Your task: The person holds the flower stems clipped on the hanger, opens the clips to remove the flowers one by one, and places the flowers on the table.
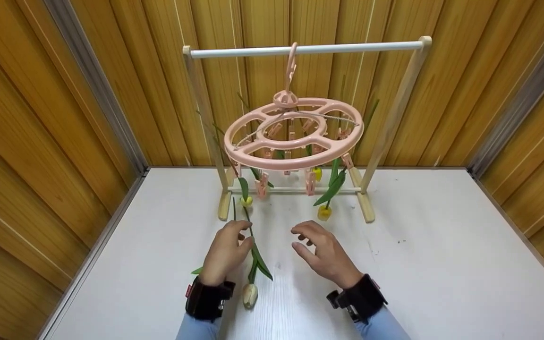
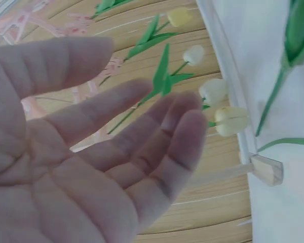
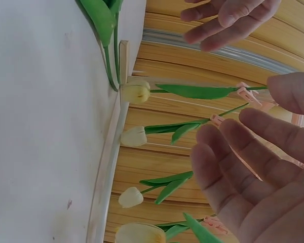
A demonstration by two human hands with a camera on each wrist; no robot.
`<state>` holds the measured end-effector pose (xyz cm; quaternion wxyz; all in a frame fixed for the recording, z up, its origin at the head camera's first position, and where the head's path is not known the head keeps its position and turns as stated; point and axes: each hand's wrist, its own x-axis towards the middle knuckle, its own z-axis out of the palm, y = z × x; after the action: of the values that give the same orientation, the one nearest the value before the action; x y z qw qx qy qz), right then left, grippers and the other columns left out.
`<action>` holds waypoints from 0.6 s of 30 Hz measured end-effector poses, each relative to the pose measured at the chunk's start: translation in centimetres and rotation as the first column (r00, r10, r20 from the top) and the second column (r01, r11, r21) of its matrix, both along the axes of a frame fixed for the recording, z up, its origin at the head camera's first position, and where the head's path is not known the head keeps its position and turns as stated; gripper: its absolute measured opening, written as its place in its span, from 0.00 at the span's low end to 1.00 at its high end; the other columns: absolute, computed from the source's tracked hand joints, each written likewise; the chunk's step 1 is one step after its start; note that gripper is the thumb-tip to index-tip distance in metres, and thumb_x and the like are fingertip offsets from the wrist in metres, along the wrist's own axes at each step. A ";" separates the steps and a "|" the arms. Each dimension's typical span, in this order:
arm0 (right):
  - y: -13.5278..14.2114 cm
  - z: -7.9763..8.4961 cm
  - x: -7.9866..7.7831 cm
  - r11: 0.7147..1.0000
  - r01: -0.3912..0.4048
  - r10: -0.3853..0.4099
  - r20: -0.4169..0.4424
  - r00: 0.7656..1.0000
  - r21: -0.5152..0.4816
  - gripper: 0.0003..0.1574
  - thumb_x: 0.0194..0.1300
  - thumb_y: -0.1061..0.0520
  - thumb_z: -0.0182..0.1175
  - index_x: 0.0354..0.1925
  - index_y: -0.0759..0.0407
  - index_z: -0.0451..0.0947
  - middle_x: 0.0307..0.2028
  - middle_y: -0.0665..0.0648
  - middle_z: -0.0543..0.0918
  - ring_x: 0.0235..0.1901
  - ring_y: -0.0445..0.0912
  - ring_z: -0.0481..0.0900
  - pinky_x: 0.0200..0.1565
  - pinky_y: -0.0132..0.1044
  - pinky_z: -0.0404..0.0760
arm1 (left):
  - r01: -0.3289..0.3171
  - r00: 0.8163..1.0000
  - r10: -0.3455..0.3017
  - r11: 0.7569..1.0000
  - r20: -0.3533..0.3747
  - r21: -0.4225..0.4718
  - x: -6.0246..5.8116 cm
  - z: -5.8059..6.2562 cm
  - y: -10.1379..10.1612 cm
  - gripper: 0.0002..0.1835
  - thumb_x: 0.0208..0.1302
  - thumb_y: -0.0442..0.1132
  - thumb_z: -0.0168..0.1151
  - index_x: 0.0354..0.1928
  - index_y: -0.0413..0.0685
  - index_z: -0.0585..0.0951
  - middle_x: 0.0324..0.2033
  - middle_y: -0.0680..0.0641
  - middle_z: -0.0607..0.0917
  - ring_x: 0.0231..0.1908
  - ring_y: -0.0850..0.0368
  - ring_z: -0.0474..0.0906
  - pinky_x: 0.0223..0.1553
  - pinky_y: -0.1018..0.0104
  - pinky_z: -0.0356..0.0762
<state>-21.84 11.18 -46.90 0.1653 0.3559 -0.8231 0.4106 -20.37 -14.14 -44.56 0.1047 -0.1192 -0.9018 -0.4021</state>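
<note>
My left hand [image 1: 226,250] hovers over the table's near left part, fingers loosely bent, palm bare in the left wrist view. Beside and partly below it lies a cream artificial tulip [image 1: 250,296], its stem pointing toward the rack. A green leaf [image 1: 197,270] of another flower, mostly hidden, shows left of that hand. To the right, my right hand [image 1: 326,252] is held in the air with relaxed fingers and holds nothing. Ahead of both hands hangs a pink round clip hanger [image 1: 291,164]. Tulips dangle head down from its clips, among them a yellow tulip [image 1: 324,213].
A wooden stand with a white top bar [image 1: 357,47] carries the hanger by its hook. Its wooden feet [image 1: 366,208] rest on the white table [image 1: 442,264]. Wood-patterned panels [image 1: 149,85] with metal corner strips enclose the back and sides.
</note>
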 end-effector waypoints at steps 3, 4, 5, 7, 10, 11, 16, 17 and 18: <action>0.2 0.3 0.0 1.000 0.007 -0.007 0.002 1.000 -0.011 0.14 0.69 0.64 0.66 0.53 0.63 0.82 0.48 0.59 0.84 0.43 0.54 0.83 0.42 0.45 0.85 | -0.029 0.999 0.030 0.999 -0.038 0.034 0.1 0.4 0.2 0.16 0.65 0.28 0.65 0.54 0.31 0.83 0.49 0.35 0.85 0.43 0.41 0.84 0.41 0.49 0.82; 0.3 0.4 0.0 1.000 0.011 -0.011 0.000 1.000 -0.011 0.14 0.69 0.64 0.66 0.53 0.63 0.82 0.48 0.59 0.84 0.43 0.54 0.83 0.42 0.45 0.85 | -0.039 0.998 0.041 0.998 -0.050 0.045 0.1 0.5 0.3 0.16 0.65 0.28 0.65 0.54 0.32 0.83 0.49 0.35 0.85 0.43 0.41 0.84 0.42 0.49 0.82; 0.3 0.6 0.0 1.000 0.017 -0.017 -0.001 1.000 -0.012 0.14 0.69 0.64 0.66 0.53 0.63 0.82 0.48 0.58 0.84 0.44 0.54 0.84 0.42 0.44 0.85 | -0.050 0.997 0.053 0.997 -0.063 0.054 0.1 0.7 0.4 0.16 0.65 0.28 0.65 0.54 0.32 0.83 0.49 0.35 0.85 0.43 0.41 0.84 0.42 0.49 0.82; 0.5 0.8 -0.1 0.999 0.029 -0.029 -0.004 1.000 -0.014 0.15 0.69 0.64 0.66 0.53 0.63 0.82 0.49 0.59 0.84 0.44 0.53 0.84 0.42 0.44 0.86 | -0.069 0.993 0.076 0.995 -0.089 0.076 0.1 0.9 0.6 0.15 0.64 0.28 0.65 0.53 0.33 0.83 0.49 0.35 0.85 0.43 0.42 0.85 0.42 0.49 0.82; 0.9 1.3 -0.3 0.998 0.050 -0.050 -0.008 0.999 -0.026 0.15 0.69 0.65 0.65 0.54 0.64 0.82 0.50 0.60 0.84 0.44 0.53 0.85 0.42 0.44 0.86 | -0.082 0.985 0.097 0.991 -0.140 0.109 0.0 1.4 0.9 0.14 0.64 0.27 0.66 0.52 0.33 0.84 0.46 0.36 0.86 0.42 0.44 0.85 0.42 0.49 0.83; 1.1 1.4 -0.4 0.998 0.057 -0.058 -0.012 0.998 -0.033 0.15 0.69 0.65 0.65 0.54 0.64 0.82 0.50 0.60 0.84 0.44 0.53 0.85 0.42 0.45 0.86 | -0.080 0.982 0.099 0.990 -0.161 0.119 0.0 1.6 1.0 0.14 0.64 0.26 0.66 0.51 0.33 0.84 0.45 0.36 0.86 0.41 0.45 0.85 0.42 0.49 0.83; 2.0 2.4 -1.1 0.993 0.088 -0.093 -0.061 0.994 -0.076 0.16 0.67 0.68 0.66 0.53 0.66 0.83 0.49 0.60 0.84 0.42 0.53 0.85 0.40 0.43 0.86 | -0.041 0.956 0.086 0.986 -0.279 0.164 0.4 2.4 1.8 0.12 0.64 0.25 0.66 0.50 0.34 0.84 0.43 0.40 0.85 0.40 0.50 0.85 0.40 0.53 0.84; 2.2 2.6 -1.2 0.992 0.095 -0.102 -0.074 0.992 -0.083 0.16 0.67 0.68 0.66 0.53 0.67 0.83 0.49 0.61 0.84 0.42 0.53 0.85 0.40 0.42 0.86 | -0.028 0.949 0.081 0.984 -0.303 0.175 0.5 2.6 2.0 0.12 0.64 0.25 0.66 0.49 0.34 0.84 0.42 0.40 0.85 0.39 0.50 0.84 0.40 0.52 0.84; 2.4 2.9 -1.4 0.991 0.103 -0.111 -0.084 0.990 -0.091 0.16 0.67 0.69 0.66 0.53 0.67 0.83 0.48 0.61 0.84 0.42 0.53 0.86 0.40 0.42 0.86 | -0.015 0.943 0.075 0.983 -0.323 0.184 0.7 2.8 2.2 0.12 0.64 0.25 0.66 0.49 0.34 0.84 0.42 0.41 0.85 0.39 0.51 0.84 0.40 0.52 0.84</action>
<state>-23.26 13.61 -43.99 0.2389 0.3217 -0.8142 0.4201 -19.71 -11.89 -41.81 0.2732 -0.1538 -0.8344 -0.4534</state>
